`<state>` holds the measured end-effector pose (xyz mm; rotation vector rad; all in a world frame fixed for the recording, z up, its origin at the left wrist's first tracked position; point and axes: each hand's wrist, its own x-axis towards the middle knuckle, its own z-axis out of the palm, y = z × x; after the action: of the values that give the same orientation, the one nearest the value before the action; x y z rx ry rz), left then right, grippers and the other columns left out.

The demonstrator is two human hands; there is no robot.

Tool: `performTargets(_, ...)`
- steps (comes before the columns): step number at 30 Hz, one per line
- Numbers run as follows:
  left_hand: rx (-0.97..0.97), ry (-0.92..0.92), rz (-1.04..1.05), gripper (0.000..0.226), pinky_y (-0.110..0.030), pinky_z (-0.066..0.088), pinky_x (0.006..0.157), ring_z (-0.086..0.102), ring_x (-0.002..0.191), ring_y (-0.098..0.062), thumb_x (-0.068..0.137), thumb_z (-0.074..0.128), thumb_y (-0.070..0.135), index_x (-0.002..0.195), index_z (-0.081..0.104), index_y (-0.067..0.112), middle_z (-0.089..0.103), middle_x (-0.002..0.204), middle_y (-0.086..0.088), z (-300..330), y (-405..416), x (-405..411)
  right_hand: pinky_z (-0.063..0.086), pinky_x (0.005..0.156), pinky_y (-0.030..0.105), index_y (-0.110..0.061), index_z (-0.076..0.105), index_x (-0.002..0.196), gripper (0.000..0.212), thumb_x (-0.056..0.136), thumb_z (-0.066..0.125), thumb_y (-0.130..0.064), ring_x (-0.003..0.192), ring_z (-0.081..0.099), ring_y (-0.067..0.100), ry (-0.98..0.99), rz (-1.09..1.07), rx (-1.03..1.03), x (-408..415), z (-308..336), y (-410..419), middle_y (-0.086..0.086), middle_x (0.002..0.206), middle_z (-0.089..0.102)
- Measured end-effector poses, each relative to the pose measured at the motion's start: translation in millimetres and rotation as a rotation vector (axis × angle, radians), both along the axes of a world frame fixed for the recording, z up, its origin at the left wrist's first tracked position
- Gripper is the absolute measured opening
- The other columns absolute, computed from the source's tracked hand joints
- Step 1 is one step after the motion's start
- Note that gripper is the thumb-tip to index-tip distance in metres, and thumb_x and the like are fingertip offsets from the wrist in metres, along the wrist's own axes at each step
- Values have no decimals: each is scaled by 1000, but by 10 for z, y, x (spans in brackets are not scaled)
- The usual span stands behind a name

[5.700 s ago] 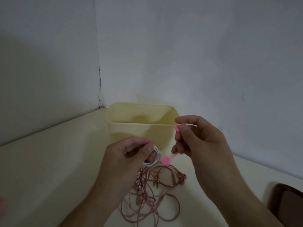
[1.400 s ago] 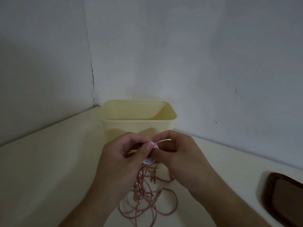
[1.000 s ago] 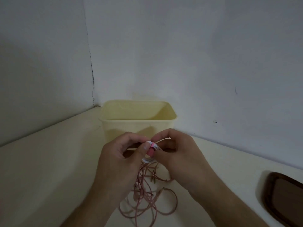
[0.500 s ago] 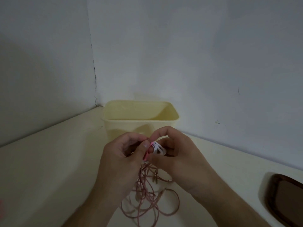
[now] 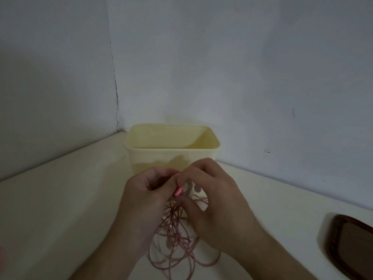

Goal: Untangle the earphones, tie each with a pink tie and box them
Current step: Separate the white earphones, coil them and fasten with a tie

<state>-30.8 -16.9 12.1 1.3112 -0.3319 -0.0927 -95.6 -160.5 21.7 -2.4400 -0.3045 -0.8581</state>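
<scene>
Head view: both hands (image 5: 181, 199) pinching pink tie (image 5: 178, 191).

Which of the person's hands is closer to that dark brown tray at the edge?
The right hand. It works at the picture's middle, with bare table between it and the brown tray at lower right. The left hand sits beyond it, farther from the tray.

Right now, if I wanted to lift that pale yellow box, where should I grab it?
Probably by the rim of the yellow box, from above on its right side. The top is open and the lip juts outward, giving fingers a ledge, while both hands crowd its front.
</scene>
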Motion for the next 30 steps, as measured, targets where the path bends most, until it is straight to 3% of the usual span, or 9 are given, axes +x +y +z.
performTargets(4, 36, -47, -7, 10, -27, 57, 73, 78, 85, -23, 86, 78, 6, 90, 82, 14, 81, 89, -9, 17, 5, -24, 51, 81, 32, -24, 68, 93, 15, 91, 79, -13, 101, 59, 13, -164, -26, -54, 10, -11, 4, -11, 109, 58)
performTargets(7, 57, -86, -1, 8, -20, 57, 71, 78, 84, -19, 86, 80, 8, 89, 82, 16, 82, 88, -5, 22, 2, -45, 52, 82, 29, -21, 67, 86, 19, 92, 79, -9, 92, 67, 18, -105, 10, 247, 1, 54, -12, -10, 91, 68)
performTargets(11, 82, -137, 40, 9, -19, 57, 69, 78, 82, -17, 87, 80, 6, 91, 81, 14, 82, 87, -2, 11, -30, -65, 58, 75, 39, -13, 68, 83, 15, 91, 79, -6, 76, 69, 24, 51, 8, 668, 10, 111, -35, 5, 76, 69)
performTargets(14, 58, -135, 52, 16, -22, 58, 70, 79, 82, -19, 87, 79, 1, 89, 81, 16, 82, 87, -4, -5, -43, -70, 54, 68, 30, -7, 71, 84, 11, 92, 78, -2, 68, 67, 18, 86, 38, 833, 20, 153, -55, 11, 74, 71)
performTargets(18, 62, -149, 29, 24, -25, 58, 73, 79, 84, -18, 87, 78, -1, 88, 81, 22, 82, 88, -4, 12, -43, -90, 59, 75, 39, -9, 74, 85, 11, 94, 74, -3, 76, 74, 25, 150, 15, 762, 22, 157, -91, 7, 76, 77)
performTargets(22, 66, -193, 28, 14, -26, 59, 74, 77, 84, -20, 91, 74, 8, 89, 82, 20, 80, 88, -5, 27, -21, -111, 61, 79, 49, -18, 73, 82, 15, 96, 73, -14, 79, 74, 21, 219, -88, 638, 47, 131, -94, 0, 80, 78)
performTargets(24, 77, -206, 29, 15, -27, 60, 74, 78, 85, -21, 93, 72, 8, 89, 82, 19, 80, 88, -6, 25, -19, -111, 61, 77, 46, -21, 71, 82, 16, 97, 71, -19, 75, 73, 16, 251, -118, 567, 48, 118, -82, -3, 79, 78)
performTargets(28, 85, -205, 30, 28, -28, 60, 75, 79, 87, -23, 89, 73, -5, 85, 80, 22, 81, 89, -7, 0, -47, -113, 54, 66, 21, -26, 67, 82, 17, 98, 70, -26, 71, 70, 5, 245, -182, 449, 18, 125, -45, -12, 76, 75)
performTargets(30, 107, -239, 65, 31, -33, 60, 80, 78, 89, -21, 88, 74, -6, 84, 78, 24, 81, 90, -4, -6, -59, -127, 56, 67, 22, -27, 68, 82, 16, 96, 73, -30, 73, 71, 3, 228, -212, 442, 12, 129, -34, -14, 76, 75)
